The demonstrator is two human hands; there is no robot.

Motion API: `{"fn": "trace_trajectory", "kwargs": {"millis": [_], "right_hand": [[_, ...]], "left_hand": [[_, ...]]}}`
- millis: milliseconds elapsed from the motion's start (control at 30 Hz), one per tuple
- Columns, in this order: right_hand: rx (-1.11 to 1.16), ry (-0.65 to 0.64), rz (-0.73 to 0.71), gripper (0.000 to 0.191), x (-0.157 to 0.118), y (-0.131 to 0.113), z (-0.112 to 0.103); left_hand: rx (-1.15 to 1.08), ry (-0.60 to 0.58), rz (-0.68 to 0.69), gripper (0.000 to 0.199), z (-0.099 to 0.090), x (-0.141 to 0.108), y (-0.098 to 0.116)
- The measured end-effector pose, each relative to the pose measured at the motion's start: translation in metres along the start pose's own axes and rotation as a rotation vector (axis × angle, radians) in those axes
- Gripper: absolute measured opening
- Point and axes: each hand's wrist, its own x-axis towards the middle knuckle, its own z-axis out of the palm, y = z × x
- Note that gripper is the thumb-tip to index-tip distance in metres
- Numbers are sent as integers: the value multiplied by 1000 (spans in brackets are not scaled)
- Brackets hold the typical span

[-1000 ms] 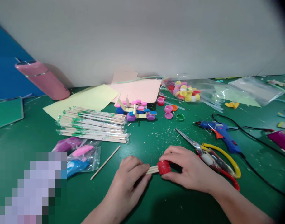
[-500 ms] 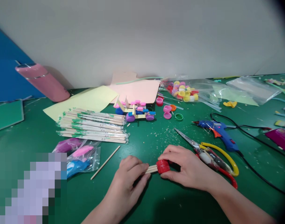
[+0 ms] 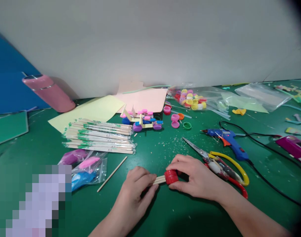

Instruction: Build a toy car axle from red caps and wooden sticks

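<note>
As fingers close in from both sides, a person at a green worktable brings pale sticks and a red plastic piece together, low and central in the head camera's view. The left hand is nearly closed, pinching the small row of sticks between thumb and fingers. The right hand curves into a wider grip, thumb below and fingers above, with the ridged red piece held between the tips. The stick ends meet its left side; whether they enter it or only butt against it cannot be told.

The step in hand looks like joining or aligning the two parts. The next move seems to call for a firm right-hand hold and a level left pinch, so that the sticks stay side by side and square to the red piece.

Just beyond the right hand lie scissors with one yellow and one red handle, and farther off a blue glue gun. A single loose stick rests left of the left hand, near a spread of wrapped sticks. Behind, small model cars stand near loose bottle caps.
</note>
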Motion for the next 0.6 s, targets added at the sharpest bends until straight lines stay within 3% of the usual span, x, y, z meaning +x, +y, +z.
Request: {"fn": "trace_trajectory", "kwargs": {"millis": [600], "right_hand": [[9, 11, 20, 20, 0, 0, 2]], "left_hand": [[18, 19, 28, 10, -1, 2, 1]]}}
